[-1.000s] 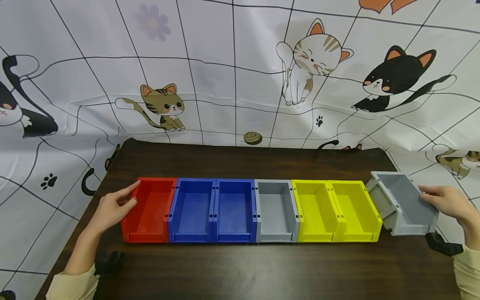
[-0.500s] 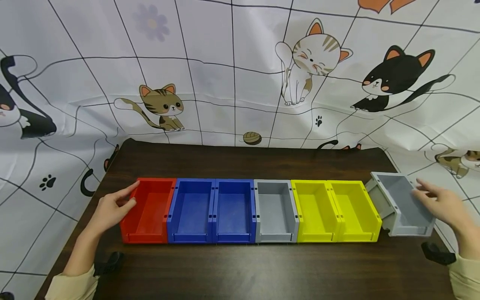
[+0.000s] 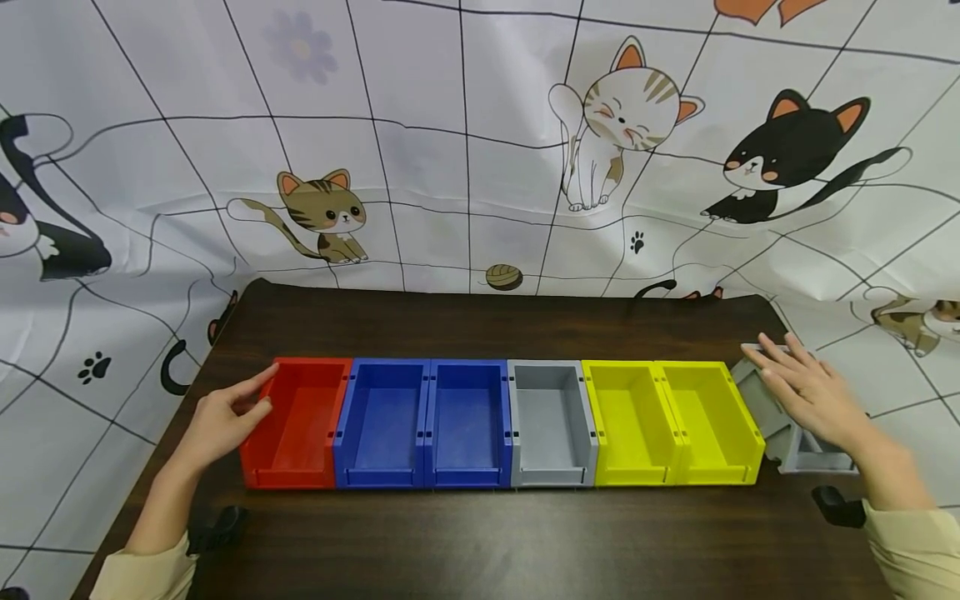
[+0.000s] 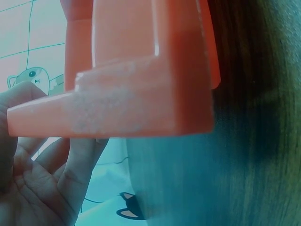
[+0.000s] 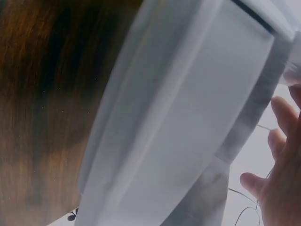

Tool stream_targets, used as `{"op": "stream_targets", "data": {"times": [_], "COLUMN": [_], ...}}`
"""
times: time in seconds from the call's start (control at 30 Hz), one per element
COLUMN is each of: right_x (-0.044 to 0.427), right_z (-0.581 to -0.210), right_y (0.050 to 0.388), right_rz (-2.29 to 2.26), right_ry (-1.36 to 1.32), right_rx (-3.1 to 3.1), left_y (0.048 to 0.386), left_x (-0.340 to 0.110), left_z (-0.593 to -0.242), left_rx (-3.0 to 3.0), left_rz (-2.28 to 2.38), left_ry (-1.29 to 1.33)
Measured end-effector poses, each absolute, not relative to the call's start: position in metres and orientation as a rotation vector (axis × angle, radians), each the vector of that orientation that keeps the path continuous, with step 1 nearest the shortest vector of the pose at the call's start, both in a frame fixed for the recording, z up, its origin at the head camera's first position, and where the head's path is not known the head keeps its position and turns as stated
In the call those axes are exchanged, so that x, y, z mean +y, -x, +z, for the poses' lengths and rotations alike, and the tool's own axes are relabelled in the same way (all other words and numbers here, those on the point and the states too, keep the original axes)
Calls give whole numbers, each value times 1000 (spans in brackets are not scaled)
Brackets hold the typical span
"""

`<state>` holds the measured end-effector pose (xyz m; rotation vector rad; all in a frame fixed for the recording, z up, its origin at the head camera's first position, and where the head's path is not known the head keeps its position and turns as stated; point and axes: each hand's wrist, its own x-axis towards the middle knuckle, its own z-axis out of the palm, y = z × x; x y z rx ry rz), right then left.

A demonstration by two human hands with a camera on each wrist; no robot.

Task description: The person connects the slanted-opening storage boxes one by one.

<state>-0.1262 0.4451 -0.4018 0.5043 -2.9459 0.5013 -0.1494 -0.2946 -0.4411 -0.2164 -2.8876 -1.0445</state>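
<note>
At the left end of a row of plastic storage bins, my left hand (image 3: 225,425) grips the left side of the red bin (image 3: 307,425), thumb and index finger at its rim. In the left wrist view the red bin (image 4: 136,94) fills the upper middle, with the left hand (image 4: 47,179) against its edge. My right hand (image 3: 813,396) hovers with straight, spread fingers over the tilted grey bin (image 3: 765,408) at the right end, covering much of it. The right wrist view shows this grey bin (image 5: 164,117) close up, with the right hand (image 5: 282,160) beside it.
Between the end bins stand two blue bins (image 3: 390,483) (image 3: 469,479), another grey bin (image 3: 553,475) and two yellow bins (image 3: 633,471) (image 3: 720,471), side by side on the dark wood table (image 3: 480,542). A white cat-print cloth (image 3: 420,167) hangs behind and at the sides.
My right hand lets go of the right-end grey bin's right side, spreads its fingers and moves left over the bin. The left hand and the bins stay in place.
</note>
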Motion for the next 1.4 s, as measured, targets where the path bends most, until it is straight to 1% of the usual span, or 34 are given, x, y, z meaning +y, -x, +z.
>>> {"op": "stream_targets", "data": {"times": [0.13,0.27,0.5,0.7,0.93,1.2,1.4], "right_x": [442,435,425,427,431,431,433], "right_z": [-404,-415,-435,-437,-449,-446,-442], "right_y": [125,118,116,120,107,107,114], "right_rz": [483,503,505,339,341,217,351], "right_ry": [-495,-478,-360,-249,-188,-185,-217], "right_rx": [-2939,-2921,-2928,-3004,-3015,-3032,-3069], "left_y": [145,140,135,140,145,145,146], "left_x": [-296,-298,-301,-294,-290,-289,-290], "left_z": [-442,-441,-438,-439,-440,-439,-440], "left_rx": [-2887,-2884,-2848,-2837,-2844,-2858,-2827], "left_rz": [-1052,-1049,-1028,-1042,-1054,-1060,-1068], "left_ry": [203,207,194,208,263,248,259]}}
